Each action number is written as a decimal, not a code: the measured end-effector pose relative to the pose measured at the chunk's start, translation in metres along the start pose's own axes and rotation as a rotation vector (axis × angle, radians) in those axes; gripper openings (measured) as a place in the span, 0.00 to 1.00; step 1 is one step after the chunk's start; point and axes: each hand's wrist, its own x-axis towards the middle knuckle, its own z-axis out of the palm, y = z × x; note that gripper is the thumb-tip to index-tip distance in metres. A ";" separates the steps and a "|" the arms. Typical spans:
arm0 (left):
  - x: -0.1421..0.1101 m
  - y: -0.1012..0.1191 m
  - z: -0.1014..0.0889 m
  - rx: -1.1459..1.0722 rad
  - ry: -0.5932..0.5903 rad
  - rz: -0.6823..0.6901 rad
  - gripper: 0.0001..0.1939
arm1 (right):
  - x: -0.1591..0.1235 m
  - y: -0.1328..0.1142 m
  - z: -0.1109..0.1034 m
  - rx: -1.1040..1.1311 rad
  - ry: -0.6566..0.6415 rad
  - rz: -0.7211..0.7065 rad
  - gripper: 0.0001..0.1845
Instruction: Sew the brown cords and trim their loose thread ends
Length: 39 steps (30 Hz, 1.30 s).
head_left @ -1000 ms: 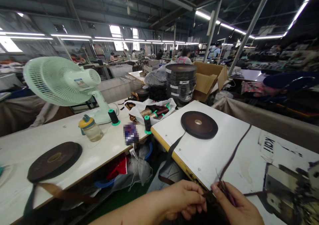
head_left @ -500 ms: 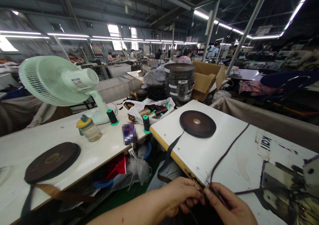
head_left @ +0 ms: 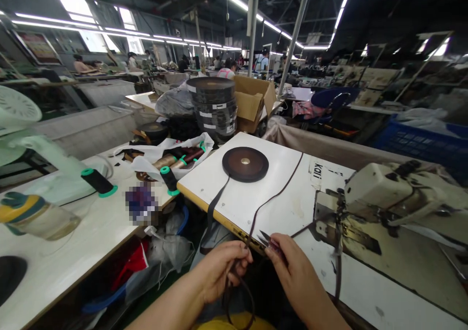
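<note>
The bare left fingers (head_left: 244,253) and bare right fingers (head_left: 285,246), nearly touching before, are now apart; the thin dark brown strap (head_left: 252,224), which came down beside the right ones, now runs into the left, with a loop hanging below them; the dark pointed metal snips (head_left: 269,241) in the right now show two separated blades; the view has swung right, cutting off the pale green plastic fan (head_left: 17,104) and bringing in the cream metal sewing-machine head (head_left: 382,188) and blue plastic crate (head_left: 420,148).
</note>
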 end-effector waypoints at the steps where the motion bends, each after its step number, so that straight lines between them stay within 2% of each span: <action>1: 0.000 -0.001 0.000 -0.008 0.001 -0.003 0.14 | -0.003 0.001 0.001 -0.060 0.002 -0.049 0.13; 4: 0.000 -0.001 0.001 -0.023 0.001 -0.012 0.14 | -0.011 0.004 0.004 -0.218 0.027 -0.160 0.12; 7: -0.001 0.000 0.002 -0.030 -0.001 -0.018 0.13 | -0.013 0.001 0.005 -0.280 0.008 -0.171 0.11; 16: 0.000 -0.004 0.001 -0.025 0.009 -0.012 0.12 | -0.014 -0.007 0.003 -0.219 -0.123 -0.144 0.10; 22: -0.005 -0.003 0.009 -0.001 0.013 -0.044 0.10 | -0.011 -0.006 0.007 -0.246 -0.063 -0.143 0.13; 29: -0.006 0.000 0.010 0.011 0.019 -0.048 0.09 | -0.011 -0.003 0.017 -0.259 -0.031 -0.096 0.20; 33: -0.008 -0.001 0.010 0.026 0.021 -0.032 0.10 | -0.009 0.000 0.013 -0.188 -0.004 0.006 0.20; 39: -0.010 -0.002 0.011 0.182 0.067 0.077 0.14 | -0.008 -0.007 -0.001 -0.068 -0.164 0.181 0.16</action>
